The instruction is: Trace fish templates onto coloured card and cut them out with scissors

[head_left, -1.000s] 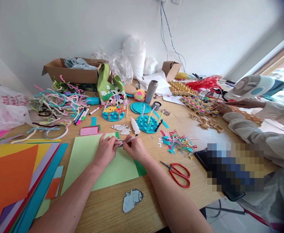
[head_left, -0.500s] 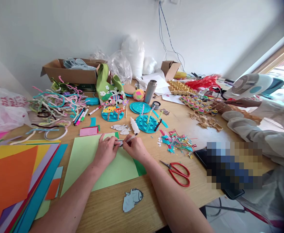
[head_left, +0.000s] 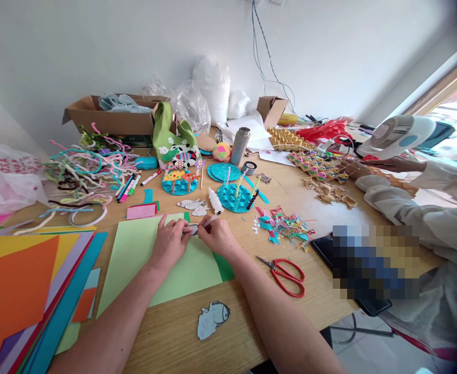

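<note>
My right hand (head_left: 217, 236) is closed around a slim pale pen (head_left: 211, 220), its tip pointing left over the paper. Beside it, my left hand (head_left: 170, 238) presses a small greyish paper cutout (head_left: 191, 228) down with its fingertips; most of the cutout is hidden. Under both hands lies light green paper (head_left: 142, 280), with a darker green sheet (head_left: 224, 267) showing at its right edge. Closer to me is a fish-shaped paper cutout (head_left: 211, 319). More fish cutouts (head_left: 191, 204) and a white glue bottle (head_left: 214, 200) lie just beyond my hands.
Red-handled scissors (head_left: 288, 275) and paper scraps (head_left: 285, 226) are at right. Coloured sheets (head_left: 17, 280) and pipe cleaners (head_left: 91, 166) occupy the left. Blue craft bases (head_left: 236, 198) and a steel flask (head_left: 240, 146) stand behind. Another person's sleeve (head_left: 400, 202) is at far right, near a phone (head_left: 325, 249).
The camera view has shifted slightly. Both hands stay at the same spot on the green paper, with the pen still in my right hand.
</note>
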Available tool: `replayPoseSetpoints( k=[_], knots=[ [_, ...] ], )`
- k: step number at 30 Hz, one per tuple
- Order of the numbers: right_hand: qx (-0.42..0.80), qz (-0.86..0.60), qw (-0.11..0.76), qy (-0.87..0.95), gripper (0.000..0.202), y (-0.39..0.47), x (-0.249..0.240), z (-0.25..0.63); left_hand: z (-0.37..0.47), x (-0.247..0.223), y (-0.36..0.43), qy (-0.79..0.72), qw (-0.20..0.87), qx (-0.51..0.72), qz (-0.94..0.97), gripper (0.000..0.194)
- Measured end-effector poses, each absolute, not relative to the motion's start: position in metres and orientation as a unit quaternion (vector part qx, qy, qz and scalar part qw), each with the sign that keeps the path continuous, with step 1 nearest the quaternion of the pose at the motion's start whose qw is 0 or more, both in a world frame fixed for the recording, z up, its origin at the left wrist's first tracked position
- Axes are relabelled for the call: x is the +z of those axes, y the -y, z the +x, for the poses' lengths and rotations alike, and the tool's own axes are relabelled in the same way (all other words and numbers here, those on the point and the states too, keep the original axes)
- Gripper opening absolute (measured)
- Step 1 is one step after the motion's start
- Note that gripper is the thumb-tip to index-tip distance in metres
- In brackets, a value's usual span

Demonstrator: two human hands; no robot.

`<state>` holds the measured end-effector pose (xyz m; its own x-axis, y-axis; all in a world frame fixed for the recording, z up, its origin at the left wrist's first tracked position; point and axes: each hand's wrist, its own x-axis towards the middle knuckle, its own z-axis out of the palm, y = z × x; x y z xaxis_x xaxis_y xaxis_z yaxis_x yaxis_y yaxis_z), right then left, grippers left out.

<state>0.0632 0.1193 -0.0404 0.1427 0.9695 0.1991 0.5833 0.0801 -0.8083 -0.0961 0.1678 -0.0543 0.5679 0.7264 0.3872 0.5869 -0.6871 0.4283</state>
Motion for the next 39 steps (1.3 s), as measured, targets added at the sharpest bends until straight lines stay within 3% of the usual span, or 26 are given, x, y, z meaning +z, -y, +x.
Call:
replayPoseSetpoints(
  k=[17, 30, 39],
  knots=[
    [0.230, -0.643, 0.409, 0.605, 0.008, -0.121, -0.042, 0.066, -0.096, -0.052, -0.167, -0.368, 0.111, 0.257, 0.887, 0.006],
    [0.229, -0.650, 0.396, 0.607, 0.014, -0.120, -0.037, 0.064, -0.098, -0.045, -0.163, -0.332, 0.075, 0.201, 0.919, 0.040],
    [0.225, -0.653, 0.394, 0.606, 0.013, -0.120, -0.036, 0.065, -0.098, -0.047, -0.164, -0.337, 0.090, 0.200, 0.916, 0.045]
  ],
)
